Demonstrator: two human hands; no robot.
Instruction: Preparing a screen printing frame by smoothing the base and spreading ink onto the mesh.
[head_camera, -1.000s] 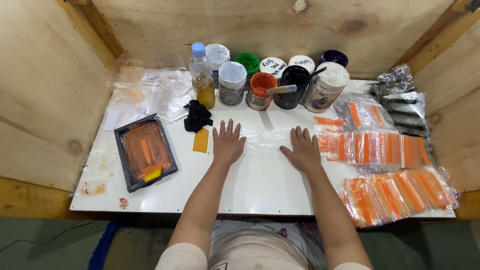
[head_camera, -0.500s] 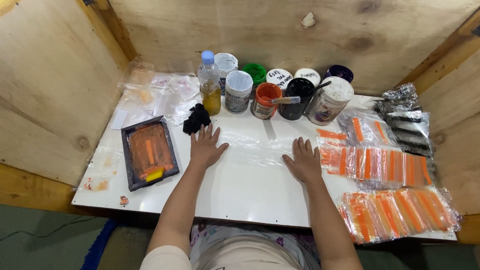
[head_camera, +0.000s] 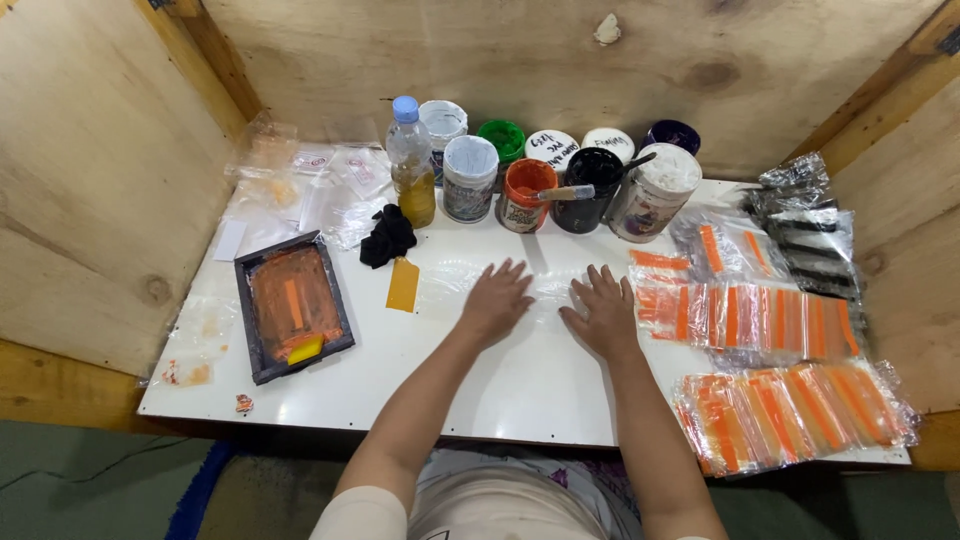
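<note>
Both of my hands lie flat, fingers spread, on a clear plastic sheet (head_camera: 545, 283) in the middle of a white table (head_camera: 330, 385). My left hand (head_camera: 497, 301) presses its left part. My right hand (head_camera: 603, 310) presses its right part, a short gap from the left hand. Neither hand grips anything. To the right of my right hand lie rows of clear bags with orange stripes (head_camera: 745, 318).
Several paint jars (head_camera: 526, 194) and a bottle with yellow liquid (head_camera: 411, 176) stand along the back by the wooden wall. A dark printing frame with orange ink (head_camera: 293, 305), a black cloth (head_camera: 387, 236) and an orange card (head_camera: 403, 285) lie left. More orange-striped bags (head_camera: 790, 412) sit front right.
My hands have drawn closer together on the plastic sheet. The camera view has shifted, so the table sits more to the right and nearer.
</note>
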